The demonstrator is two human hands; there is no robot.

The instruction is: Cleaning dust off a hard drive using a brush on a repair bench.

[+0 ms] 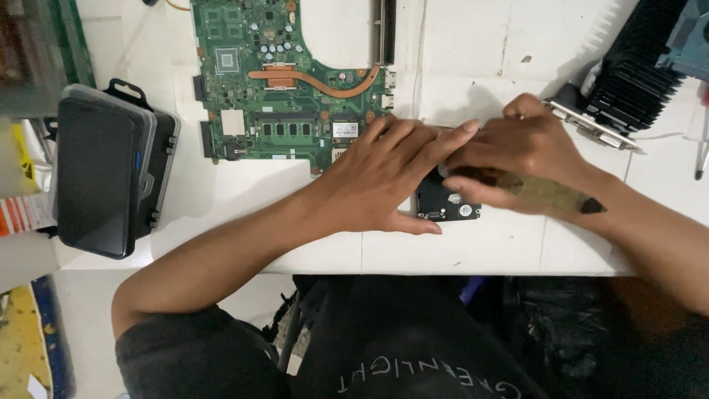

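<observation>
A small black hard drive (443, 205) lies on the white table (487, 251) near the front edge, mostly covered by my hands. My left hand (384, 174) rests flat over its left side, fingers stretched to the right, thumb along the drive's lower edge. My right hand (521, 151) is closed around a worn wooden-handled tool (539, 191), whose handle points right and whose tip is hidden over the drive.
A green laptop motherboard (284, 81) with a copper heat pipe lies behind my left hand. A black tool case (107, 174) sits at the left. A black finned card (628, 85) lies at the far right, and a dark strip (384, 29) at the top.
</observation>
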